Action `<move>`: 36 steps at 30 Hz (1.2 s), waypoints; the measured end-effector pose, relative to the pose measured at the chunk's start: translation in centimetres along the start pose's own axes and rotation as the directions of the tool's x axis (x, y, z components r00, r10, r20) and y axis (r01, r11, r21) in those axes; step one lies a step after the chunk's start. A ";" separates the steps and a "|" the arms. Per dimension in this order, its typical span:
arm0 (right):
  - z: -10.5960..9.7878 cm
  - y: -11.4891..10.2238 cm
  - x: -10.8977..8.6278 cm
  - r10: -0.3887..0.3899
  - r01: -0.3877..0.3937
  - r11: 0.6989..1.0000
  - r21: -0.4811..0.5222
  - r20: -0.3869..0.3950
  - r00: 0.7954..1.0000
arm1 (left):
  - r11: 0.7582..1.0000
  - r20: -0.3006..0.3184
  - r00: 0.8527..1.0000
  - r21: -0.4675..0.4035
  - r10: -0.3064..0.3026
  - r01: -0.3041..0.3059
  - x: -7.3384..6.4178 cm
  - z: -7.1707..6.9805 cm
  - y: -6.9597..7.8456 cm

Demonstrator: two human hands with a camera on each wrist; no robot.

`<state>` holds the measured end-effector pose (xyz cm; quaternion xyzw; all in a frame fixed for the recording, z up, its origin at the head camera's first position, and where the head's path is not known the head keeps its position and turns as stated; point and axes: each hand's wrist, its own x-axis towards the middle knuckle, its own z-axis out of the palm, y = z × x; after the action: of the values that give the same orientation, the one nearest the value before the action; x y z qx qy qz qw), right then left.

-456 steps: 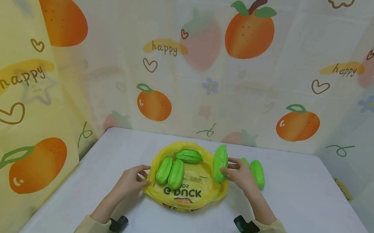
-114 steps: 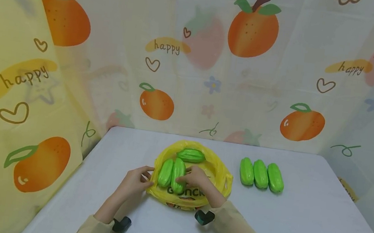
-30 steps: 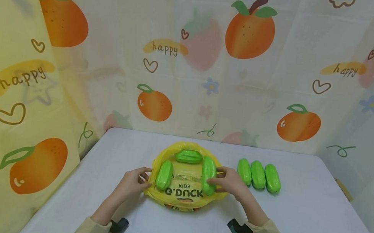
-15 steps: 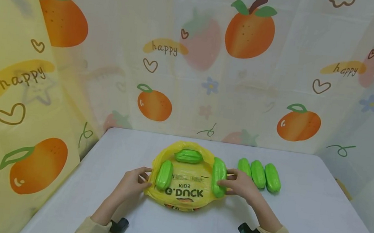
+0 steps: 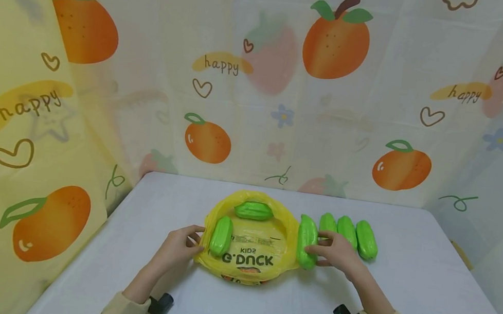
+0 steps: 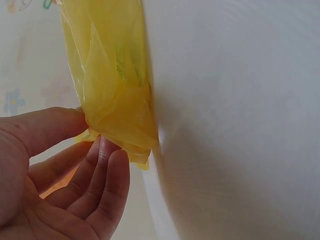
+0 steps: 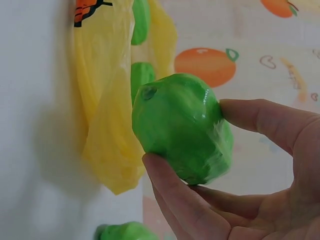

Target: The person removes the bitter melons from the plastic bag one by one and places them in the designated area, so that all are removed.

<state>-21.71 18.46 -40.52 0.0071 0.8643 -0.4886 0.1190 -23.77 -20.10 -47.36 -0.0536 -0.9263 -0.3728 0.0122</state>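
Note:
My right hand (image 5: 338, 252) pinches a shiny, ridged green cucumber-shaped vegetable (image 5: 306, 242) between thumb and fingers, just off the right rim of the yellow plastic bag (image 5: 265, 239). In the right wrist view the vegetable (image 7: 182, 127) is seen end-on, raised beside the bag wall (image 7: 107, 135). The bag lies with its mouth rolled wide, printed lettering on its floor. Two like vegetables are inside: one upright at the left (image 5: 221, 236), one crosswise at the back (image 5: 253, 210). My left hand (image 5: 176, 247) pinches the bag's left edge (image 6: 120, 115) with thumb and fingertips.
Three more green vegetables (image 5: 347, 235) lie in a row right of the bag, the nearest partly behind my right hand. A white-covered table (image 5: 234, 310) bears everything. A fruit-printed curtain (image 5: 258, 101) hangs along the back and sides.
Over the last second my right hand has carried one green vegetable rightward, from inside the bag to past its right rim. My left hand has stayed at the bag's left edge.

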 end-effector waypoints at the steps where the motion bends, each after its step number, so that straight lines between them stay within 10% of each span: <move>1: -0.1 0.1 -0.1 0.000 0.000 1.000 -0.006 0.001 1.000 | 1.000 0.001 1.000 0.000 0.001 -0.001 0.0 0.0 0.0; 36: -2.2 4.7 -2.1 0.077 -0.077 0.995 -0.056 -0.001 0.997 | 1.000 0.006 1.000 0.009 0.005 -0.005 -0.1 -0.1 0.2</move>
<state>-19.49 23.00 -42.92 0.0368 0.8767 -0.4592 0.1386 -23.66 -19.98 -47.15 -0.0568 -0.9279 -0.3683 0.0107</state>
